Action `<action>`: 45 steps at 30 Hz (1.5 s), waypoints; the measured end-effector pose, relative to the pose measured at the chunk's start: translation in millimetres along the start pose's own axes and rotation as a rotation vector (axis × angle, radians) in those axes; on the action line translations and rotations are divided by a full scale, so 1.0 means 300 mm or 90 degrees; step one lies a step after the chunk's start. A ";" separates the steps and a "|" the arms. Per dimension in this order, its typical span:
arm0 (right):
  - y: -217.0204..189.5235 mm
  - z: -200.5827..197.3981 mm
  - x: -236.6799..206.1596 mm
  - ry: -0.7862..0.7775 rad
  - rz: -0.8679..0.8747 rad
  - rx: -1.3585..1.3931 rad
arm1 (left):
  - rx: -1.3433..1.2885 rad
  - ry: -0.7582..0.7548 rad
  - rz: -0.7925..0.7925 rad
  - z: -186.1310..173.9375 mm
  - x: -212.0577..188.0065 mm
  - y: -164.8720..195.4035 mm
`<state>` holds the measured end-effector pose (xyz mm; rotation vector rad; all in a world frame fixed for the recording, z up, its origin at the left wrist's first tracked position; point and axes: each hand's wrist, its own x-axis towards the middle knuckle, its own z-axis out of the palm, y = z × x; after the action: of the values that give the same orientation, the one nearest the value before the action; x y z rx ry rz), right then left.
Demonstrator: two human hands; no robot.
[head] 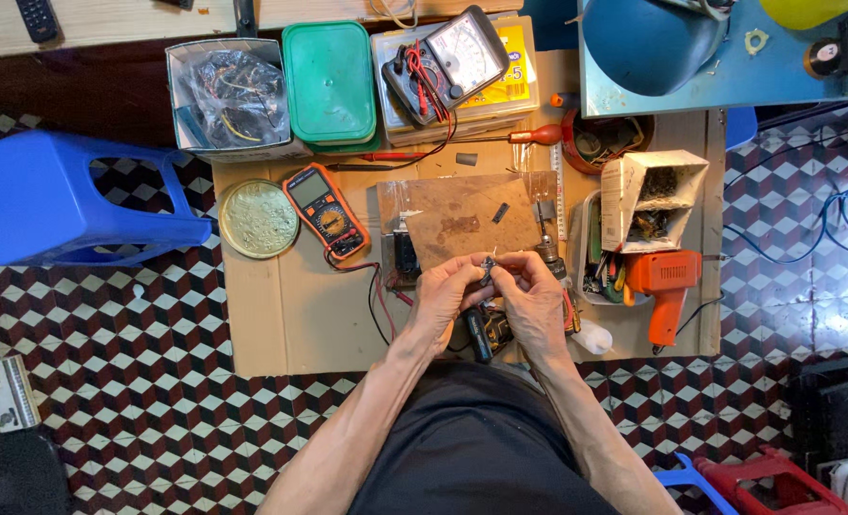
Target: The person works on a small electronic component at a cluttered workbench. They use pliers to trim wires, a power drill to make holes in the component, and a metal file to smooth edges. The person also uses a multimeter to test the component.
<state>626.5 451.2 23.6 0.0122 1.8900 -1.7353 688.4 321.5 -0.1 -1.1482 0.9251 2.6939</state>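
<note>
- My left hand [446, 291] and right hand [532, 291] meet at frame centre, fingertips pinched together on one small dark part [487, 268]; too small to tell what it is.
- Both hands are closed on that part, thumbs and forefingers nearly touching, wrists low, forearms coming up from the bottom of the frame and converging.
- Progress, my read: work on the part looks mid-way. It is held off the surface and not set down anywhere; no finished piece is visible.
- Just below my hands lies a dark tool or device [486, 332], partly hidden by them.
- Just above my hands is a brown board [457, 221] lying on the cardboard sheet [281, 315], untouched.
- Left of centre: orange multimeter [326, 210], red and black leads trailing toward my left wrist; round gold lid [258, 218] beside it.
- Right of centre: orange drill-like tool [665, 283] beside a tray of small tools [595, 257].
- Upper centre: analog meter [446, 59] on a box, green container [328, 81] to its left.
- Far left: blue stool [52, 195] on the checkered floor.
</note>
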 end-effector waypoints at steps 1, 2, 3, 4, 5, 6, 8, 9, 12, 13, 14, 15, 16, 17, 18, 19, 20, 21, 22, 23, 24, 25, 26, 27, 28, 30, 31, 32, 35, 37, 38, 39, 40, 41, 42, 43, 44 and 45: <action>0.002 0.000 0.000 0.000 -0.005 0.004 | -0.004 -0.016 0.000 -0.001 -0.003 0.002; 0.001 -0.002 -0.001 -0.001 -0.007 0.002 | -0.008 -0.033 -0.002 -0.003 -0.007 0.004; -0.002 -0.006 -0.002 -0.001 -0.009 0.000 | -0.012 -0.050 -0.003 -0.002 -0.010 0.005; -0.006 -0.009 -0.005 -0.002 -0.010 -0.002 | 0.000 -0.043 -0.008 -0.001 -0.012 0.006; -0.011 -0.013 -0.009 0.000 -0.008 -0.004 | 0.012 -0.036 -0.012 0.000 -0.013 0.007; -0.016 -0.014 -0.012 0.001 -0.007 -0.006 | 0.024 -0.028 -0.016 0.002 -0.013 0.007; -0.024 -0.010 -0.016 0.001 -0.004 -0.002 | 0.013 -0.017 -0.005 0.007 -0.010 0.001; -0.026 -0.004 -0.019 0.000 -0.003 0.003 | 0.008 -0.011 0.000 0.008 -0.009 -0.002; -0.022 0.022 -0.020 -0.004 0.025 0.013 | 0.004 0.022 0.041 0.006 0.000 -0.011; -0.017 0.030 -0.018 -0.005 0.037 0.016 | 0.018 0.048 0.047 0.004 0.004 -0.010; -0.011 0.036 -0.017 -0.002 0.027 0.026 | 0.032 0.073 0.053 -0.001 0.008 -0.006; -0.003 0.036 -0.023 0.002 0.018 0.034 | 0.046 0.097 0.056 -0.004 0.012 -0.002; 0.005 0.032 -0.027 0.007 0.009 0.042 | 0.078 0.116 0.063 -0.006 0.018 0.004; 0.011 0.022 -0.030 0.038 0.016 0.032 | 0.111 0.136 0.070 -0.011 0.026 0.015; 0.017 0.007 -0.032 0.068 0.023 0.021 | 0.142 0.157 0.079 -0.015 0.034 0.027; 0.021 -0.009 -0.031 0.097 0.030 0.011 | 0.145 0.151 0.071 -0.020 0.041 0.040; 0.023 -0.026 -0.028 0.106 0.063 0.012 | 0.147 0.145 0.061 -0.025 0.047 0.050; 0.023 -0.044 -0.023 0.116 0.096 0.013 | 0.148 0.139 0.051 -0.027 0.052 0.056; 0.021 -0.061 -0.017 0.125 0.128 0.012 | 0.133 0.112 0.058 -0.029 0.059 0.061; 0.017 -0.076 -0.012 0.123 0.107 0.020 | 0.117 0.087 0.065 -0.030 0.067 0.063; 0.012 -0.085 -0.007 0.120 0.086 0.030 | 0.101 0.062 0.072 -0.033 0.072 0.063; 0.008 -0.088 0.000 0.115 0.064 0.039 | 0.094 0.057 0.066 -0.036 0.076 0.060; 0.002 -0.089 0.006 0.111 0.068 0.037 | 0.087 0.052 0.060 -0.038 0.082 0.056; -0.005 -0.091 0.010 0.106 0.071 0.034 | 0.079 0.046 0.055 -0.040 0.087 0.052; -0.010 -0.090 0.013 0.102 0.076 0.031 | 0.070 0.041 0.058 -0.042 0.092 0.047; -0.020 -0.084 0.017 0.074 0.066 0.047 | 0.052 0.030 0.061 -0.043 0.095 0.036; -0.024 -0.082 0.016 0.061 0.062 0.055 | 0.050 0.033 0.059 -0.044 0.092 0.031; -0.027 -0.079 0.015 0.055 0.061 0.053 | 0.048 0.035 0.058 -0.044 0.089 0.028; -0.030 -0.071 0.011 0.047 0.064 0.044 | 0.072 0.062 0.055 -0.041 0.079 0.031; -0.028 -0.065 0.011 0.051 0.074 0.036 | 0.101 0.084 0.065 -0.035 0.077 0.041; -0.026 -0.063 0.011 0.046 0.067 0.036 | 0.119 0.094 0.074 -0.033 0.075 0.046; -0.024 -0.062 0.010 0.043 0.060 0.036 | 0.136 0.104 0.082 -0.031 0.072 0.050; -0.021 -0.061 0.012 0.038 0.053 0.036 | 0.163 0.109 0.102 -0.030 0.071 0.056; -0.019 -0.061 0.013 0.035 0.048 0.031 | 0.190 0.113 0.123 -0.032 0.069 0.062; -0.017 -0.061 0.015 0.032 0.043 0.025 | 0.216 0.118 0.144 -0.033 0.068 0.067; -0.015 -0.060 0.018 0.030 0.038 0.020 | 0.259 0.125 0.148 -0.036 0.066 0.071; -0.015 -0.062 0.021 0.028 0.052 -0.006 | 0.302 0.132 0.153 -0.039 0.068 0.077; -0.016 -0.063 0.028 0.026 0.065 -0.032 | 0.345 0.138 0.158 -0.040 0.074 0.082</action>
<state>610.2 464.9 24.5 0.1240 1.9267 -1.6300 672.9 291.1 -9.4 -1.2696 1.7946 2.2617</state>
